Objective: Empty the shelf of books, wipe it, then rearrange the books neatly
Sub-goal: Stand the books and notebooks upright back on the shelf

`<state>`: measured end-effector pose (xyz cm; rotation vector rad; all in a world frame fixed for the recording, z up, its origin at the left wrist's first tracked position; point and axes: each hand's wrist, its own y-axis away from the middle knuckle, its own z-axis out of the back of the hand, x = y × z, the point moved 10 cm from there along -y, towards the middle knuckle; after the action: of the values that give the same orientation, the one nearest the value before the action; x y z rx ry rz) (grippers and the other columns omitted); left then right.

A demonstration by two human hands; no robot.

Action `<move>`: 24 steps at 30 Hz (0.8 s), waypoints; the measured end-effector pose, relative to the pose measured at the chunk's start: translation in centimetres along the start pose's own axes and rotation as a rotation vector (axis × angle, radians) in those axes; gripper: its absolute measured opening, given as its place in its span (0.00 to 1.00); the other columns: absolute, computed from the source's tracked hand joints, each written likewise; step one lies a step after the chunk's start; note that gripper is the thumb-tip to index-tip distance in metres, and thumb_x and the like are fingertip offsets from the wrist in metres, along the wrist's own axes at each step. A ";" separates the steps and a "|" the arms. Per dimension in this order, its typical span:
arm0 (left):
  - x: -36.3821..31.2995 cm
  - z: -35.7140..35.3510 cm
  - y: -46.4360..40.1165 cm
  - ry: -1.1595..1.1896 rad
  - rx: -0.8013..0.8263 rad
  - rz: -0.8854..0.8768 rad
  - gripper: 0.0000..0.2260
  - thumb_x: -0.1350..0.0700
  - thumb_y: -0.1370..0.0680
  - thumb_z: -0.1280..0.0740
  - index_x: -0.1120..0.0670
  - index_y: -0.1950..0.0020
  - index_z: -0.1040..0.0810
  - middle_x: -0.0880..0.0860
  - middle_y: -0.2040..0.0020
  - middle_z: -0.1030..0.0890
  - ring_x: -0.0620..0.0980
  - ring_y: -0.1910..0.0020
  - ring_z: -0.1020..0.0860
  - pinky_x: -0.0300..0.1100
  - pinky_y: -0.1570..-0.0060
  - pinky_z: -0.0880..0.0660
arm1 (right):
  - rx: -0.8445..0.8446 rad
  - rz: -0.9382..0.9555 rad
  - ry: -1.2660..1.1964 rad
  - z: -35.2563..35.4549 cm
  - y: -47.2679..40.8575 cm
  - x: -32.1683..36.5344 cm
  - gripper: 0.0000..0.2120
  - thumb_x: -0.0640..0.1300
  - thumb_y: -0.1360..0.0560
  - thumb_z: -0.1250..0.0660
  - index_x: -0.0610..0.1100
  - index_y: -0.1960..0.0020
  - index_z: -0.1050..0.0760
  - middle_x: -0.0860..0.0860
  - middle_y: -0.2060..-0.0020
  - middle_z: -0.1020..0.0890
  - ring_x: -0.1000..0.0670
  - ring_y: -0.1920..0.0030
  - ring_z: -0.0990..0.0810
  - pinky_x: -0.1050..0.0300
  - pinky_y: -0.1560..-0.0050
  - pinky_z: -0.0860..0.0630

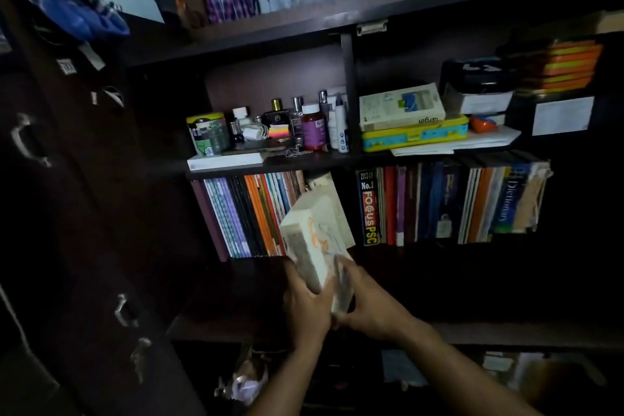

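Gripping a thick pale book (314, 240) from both sides, left hand (305, 304) and right hand (366, 306) tilt it in front of the shelf (439, 250), presumably to share its weight.

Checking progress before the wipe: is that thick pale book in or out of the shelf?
Partly out: the thick pale book tilts forward from the book row, gripped by the left hand and right hand.

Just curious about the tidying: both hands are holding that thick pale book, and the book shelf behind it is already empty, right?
Not empty. The head view shows both hands, left and right, holding the pale book, but rows of books are on the shelf.
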<state>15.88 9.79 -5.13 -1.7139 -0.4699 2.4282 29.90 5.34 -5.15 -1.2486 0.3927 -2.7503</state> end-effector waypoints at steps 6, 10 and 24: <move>0.0 -4.6 1.6 -0.107 0.148 -0.155 0.36 0.33 0.32 0.29 0.48 0.31 0.35 0.52 0.40 0.18 0.55 0.43 0.18 0.44 0.50 0.23 | -0.203 -0.033 -0.190 1.0 0.3 -2.8 0.39 0.52 0.30 0.25 0.59 0.26 0.44 0.54 0.32 0.26 0.59 0.35 0.24 0.55 0.34 0.26; -1.0 -6.4 2.0 -0.056 0.372 -0.273 0.34 0.32 0.30 0.32 0.39 0.29 0.39 0.42 0.35 0.23 0.40 0.39 0.23 0.39 0.41 0.25 | -0.193 -0.096 -0.181 2.3 0.0 -4.1 0.42 0.56 0.29 0.27 0.63 0.26 0.50 0.56 0.35 0.25 0.55 0.39 0.22 0.56 0.41 0.24; -1.1 -8.6 -10.9 -0.088 0.014 -0.300 0.30 0.52 0.24 0.26 0.45 0.27 0.37 0.48 0.33 0.23 0.48 0.39 0.20 0.47 0.45 0.20 | -0.431 -0.116 -0.433 3.8 -0.3 -8.1 0.42 0.30 0.28 0.30 0.63 0.25 0.38 0.58 0.34 0.24 0.61 0.35 0.25 0.63 0.34 0.27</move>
<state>23.57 21.29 -3.22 -1.4175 -0.6658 2.2893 38.12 6.44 -8.49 -1.9664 0.9191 -2.4487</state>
